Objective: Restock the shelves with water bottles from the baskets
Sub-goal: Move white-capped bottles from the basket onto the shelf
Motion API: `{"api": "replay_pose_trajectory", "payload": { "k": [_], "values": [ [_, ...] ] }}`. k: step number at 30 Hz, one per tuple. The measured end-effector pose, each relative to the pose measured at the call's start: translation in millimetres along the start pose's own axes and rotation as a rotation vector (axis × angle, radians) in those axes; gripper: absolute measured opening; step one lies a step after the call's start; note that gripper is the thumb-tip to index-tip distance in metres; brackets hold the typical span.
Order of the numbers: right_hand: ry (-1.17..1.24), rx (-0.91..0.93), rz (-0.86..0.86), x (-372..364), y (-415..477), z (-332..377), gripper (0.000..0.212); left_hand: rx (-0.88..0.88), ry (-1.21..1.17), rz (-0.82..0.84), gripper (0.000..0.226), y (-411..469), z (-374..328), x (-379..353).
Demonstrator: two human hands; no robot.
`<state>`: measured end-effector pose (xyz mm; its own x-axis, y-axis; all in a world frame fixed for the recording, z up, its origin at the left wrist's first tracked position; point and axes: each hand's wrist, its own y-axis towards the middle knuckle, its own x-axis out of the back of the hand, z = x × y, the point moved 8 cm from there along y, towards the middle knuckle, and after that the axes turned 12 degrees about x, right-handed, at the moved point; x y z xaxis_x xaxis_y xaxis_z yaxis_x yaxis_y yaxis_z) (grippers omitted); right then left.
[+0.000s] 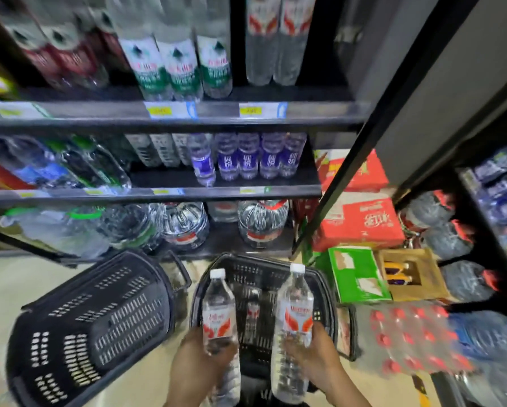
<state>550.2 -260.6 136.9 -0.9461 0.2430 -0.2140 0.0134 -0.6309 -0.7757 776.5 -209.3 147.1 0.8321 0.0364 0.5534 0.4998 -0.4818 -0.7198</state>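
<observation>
My left hand [201,365] grips a clear water bottle [218,306] with a white cap and a red-and-orange label, held upright. My right hand [311,359] grips a taller bottle [295,312] of the same brand. Both bottles hang above a black plastic basket [328,292] on the floor, where one more bottle [252,314] lies at the bottom. A second black basket [99,315] lies tipped over to the left. Ahead, the top shelf [305,108] carries two bottles [275,39] with the same red label at its right end.
The middle shelf [170,179] holds purple-labelled bottles [258,157] with a bare patch to their left. Large water jugs [261,224] stand on the bottom shelf. Red cartons [361,221], a green box [355,274] and a shrink-wrapped pack of red-capped bottles [413,336] crowd the floor on the right.
</observation>
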Motion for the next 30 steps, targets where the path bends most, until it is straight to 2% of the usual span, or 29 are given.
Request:
{"api": "replay_pose_trajectory", "payload": {
  "k": [1,3,5,7,9,13,22,26,30],
  "values": [
    [-0.025,0.035,0.008,4.0,-6.8,6.7,0.027,0.013,0.004,-0.014,0.039,-9.8,-4.5,6.4],
    [-0.246,0.14,0.1,5.9,-21.3,26.3,0.025,0.014,-0.002,-0.041,0.045,-26.2,-13.7,16.4],
    [-0.482,0.317,0.144,3.2,-32.7,52.7,0.009,-0.011,-0.068,-0.06,0.042,-39.1,-22.5,23.0],
    [-0.668,0.477,0.17,-1.0,-40.0,76.2,0.04,-0.063,-0.165,-0.084,0.038,-47.5,-34.9,29.6],
    [-0.746,0.576,0.168,-4.4,-48.1,101.8,0.045,-0.146,-0.203,-0.121,0.037,-59.6,-55.8,37.6],
    [-0.746,0.728,0.178,-13.0,-56.4,156.5,0.03,-0.259,-0.276,-0.174,0.042,-81.3,-102.9,53.4],
    [-0.611,0.963,0.185,-63.4,-70.7,279.0,0.033,-0.493,-0.471,-0.205,0.053,-115.2,-231.4,111.2],
    [-0.619,1.084,0.184,-106.0,-67.6,332.1,0.039,-0.621,-0.467,-0.226,0.06,-108.6,-300.3,145.6],
    [-0.627,1.206,0.169,-153.9,-59.7,377.1,0.045,-0.729,-0.432,-0.209,0.056,-86.1,-366.5,169.8]
  ]
}}
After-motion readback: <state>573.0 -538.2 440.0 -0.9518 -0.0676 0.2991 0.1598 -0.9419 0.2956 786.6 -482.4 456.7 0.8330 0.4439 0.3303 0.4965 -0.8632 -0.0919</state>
